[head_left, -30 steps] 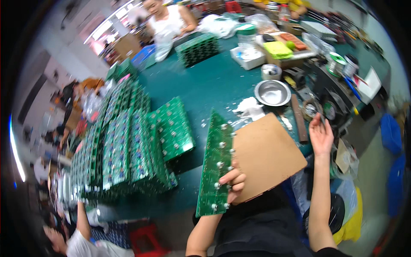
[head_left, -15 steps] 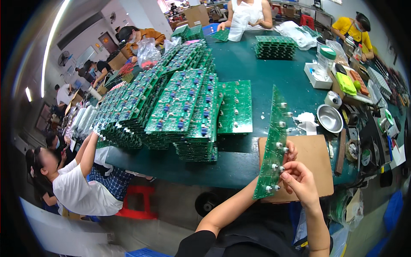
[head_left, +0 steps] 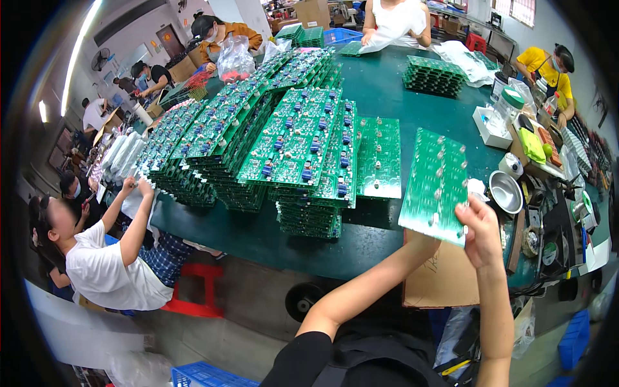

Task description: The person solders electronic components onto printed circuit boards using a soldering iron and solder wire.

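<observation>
Circuit board [head_left: 433,184] is held up for handling; the next move, we judge, needs steady edge support. Right fingers [head_left: 481,219] pinch its edge; hidden left fingers, we cannot tell.

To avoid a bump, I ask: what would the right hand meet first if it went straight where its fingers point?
Most likely the green circuit board, whose edge the right hand seems to touch; depth is unclear.

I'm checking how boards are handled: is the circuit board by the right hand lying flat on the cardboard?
No: the green circuit board is held tilted above the cardboard, with the right hand at its edge.
</observation>
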`<state>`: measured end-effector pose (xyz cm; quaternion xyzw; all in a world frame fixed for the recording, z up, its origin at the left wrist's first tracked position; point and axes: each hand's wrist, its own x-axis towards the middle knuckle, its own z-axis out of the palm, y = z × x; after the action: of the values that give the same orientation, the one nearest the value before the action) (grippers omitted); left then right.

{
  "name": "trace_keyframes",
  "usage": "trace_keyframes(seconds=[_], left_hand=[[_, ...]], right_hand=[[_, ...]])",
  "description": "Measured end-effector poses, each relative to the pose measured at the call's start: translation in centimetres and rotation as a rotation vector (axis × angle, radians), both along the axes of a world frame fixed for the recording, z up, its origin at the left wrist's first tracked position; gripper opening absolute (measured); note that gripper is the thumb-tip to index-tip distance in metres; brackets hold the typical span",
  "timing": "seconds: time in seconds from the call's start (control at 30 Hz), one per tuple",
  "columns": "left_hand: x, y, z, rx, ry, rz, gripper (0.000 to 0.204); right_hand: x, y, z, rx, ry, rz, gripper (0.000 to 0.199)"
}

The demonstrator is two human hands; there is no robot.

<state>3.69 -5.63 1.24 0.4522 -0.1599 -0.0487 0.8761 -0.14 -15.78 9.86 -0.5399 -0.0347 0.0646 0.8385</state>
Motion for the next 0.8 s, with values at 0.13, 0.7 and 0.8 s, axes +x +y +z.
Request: trace_keyframes(seconds=[0.13, 0.7, 0.8], left_hand=[[-2.2, 1.9, 0.6, -0.122, 0.613, -0.285, 0.024], [-7.5, 4.9, 9.0, 0.103, -0.324, -0.124, 0.063], [-6.5, 3.6, 11.1, -0.339, -0.178, -0.207, 0.06]], right_hand=[[6.0, -0.5, 0.8, -0.224, 0.043, 0.028, 0.029], [14.3, 5.5, -1.5, -0.57, -0.058, 0.254, 0.039], [15.3, 5.5, -1.7, -0.972, -0.268, 0.202, 0.032]])
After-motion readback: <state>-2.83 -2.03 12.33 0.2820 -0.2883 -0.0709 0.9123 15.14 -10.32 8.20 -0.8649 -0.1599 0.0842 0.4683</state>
